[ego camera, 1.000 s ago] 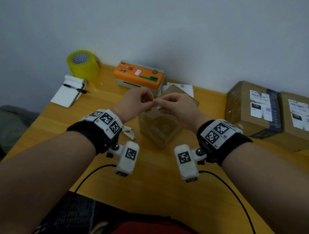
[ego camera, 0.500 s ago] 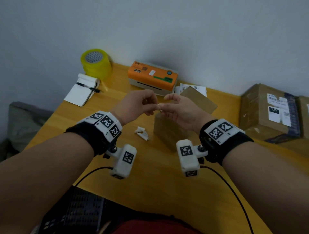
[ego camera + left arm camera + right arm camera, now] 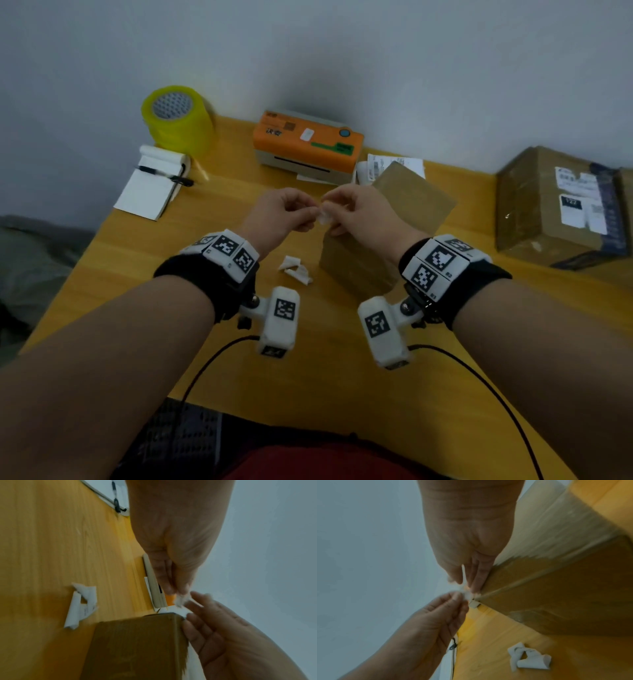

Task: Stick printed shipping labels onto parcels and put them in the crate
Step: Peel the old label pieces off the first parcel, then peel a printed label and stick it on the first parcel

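A small white label (image 3: 323,217) is pinched between both hands just above the near corner of a plain brown parcel (image 3: 411,202). My left hand (image 3: 306,215) pinches it from the left with thumb and fingertips. My right hand (image 3: 337,213) pinches its other end. In the left wrist view the label (image 3: 181,600) is a blurred white scrap at the parcel (image 3: 137,642) corner. In the right wrist view a thin white strip (image 3: 463,576) runs up between the right fingers. No label shows on the parcel's visible faces.
Crumpled white backing paper (image 3: 296,269) lies left of the parcel. An orange label printer (image 3: 308,144), a yellow tape roll (image 3: 176,118) and a notepad with pen (image 3: 150,190) stand at the back. Two labelled parcels (image 3: 561,202) sit at the right. A dark perforated crate (image 3: 181,442) edges the near side.
Both hands have stayed together at the parcel's corner, working the label between the fingertips. A white scrap now shows between them. The head view has shifted.
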